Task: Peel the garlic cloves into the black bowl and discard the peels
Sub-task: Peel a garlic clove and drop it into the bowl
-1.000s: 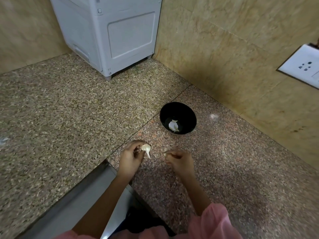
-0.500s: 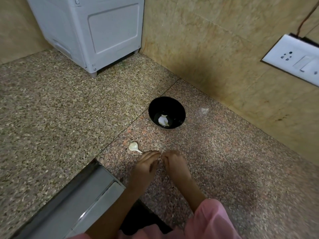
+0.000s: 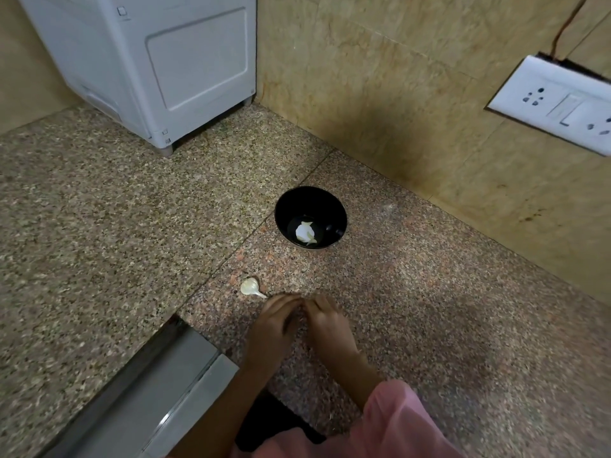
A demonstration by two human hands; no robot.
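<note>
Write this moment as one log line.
hands: left hand, right hand fingertips meeting, contents hidden | garlic: on counter near left hand | black bowl: white piece inside

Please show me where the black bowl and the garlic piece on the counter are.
black bowl (image 3: 291, 206), head view, left inner wall.
garlic piece (image 3: 248, 287), head view, round body.

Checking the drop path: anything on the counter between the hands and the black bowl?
Nothing visible. Only granite counter shows between the left hand, the right hand and the black bowl. The garlic piece lies on the counter left of the hands, off that line.
</note>
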